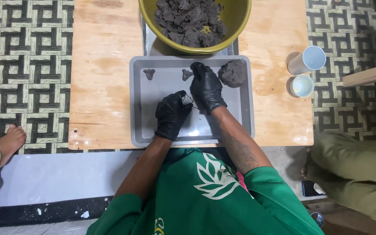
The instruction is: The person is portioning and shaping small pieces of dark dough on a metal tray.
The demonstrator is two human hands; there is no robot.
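Note:
Both my hands wear black gloves and rest inside a grey plastic tray (240, 117) on a low wooden table (101, 78). My left hand (171, 114) lies curled on the tray floor with nothing visible in it. My right hand (206, 86) reaches toward the tray's far edge, fingertips beside a small shaped piece of dark clay (187, 74). Another small shaped clay piece (149, 73) sits at the tray's far left. A fist-sized lump of dark clay (233, 73) lies in the far right corner, just right of my right hand.
A yellow-green bowl (236, 26) full of dark clay chunks stands beyond the tray. Two white cups (313, 58) (302, 85) stand at the table's right. Another person's bare foot (9, 141) is at the left; someone in olive clothing (357, 169) sits at the right. A phone (310, 189) lies on the floor.

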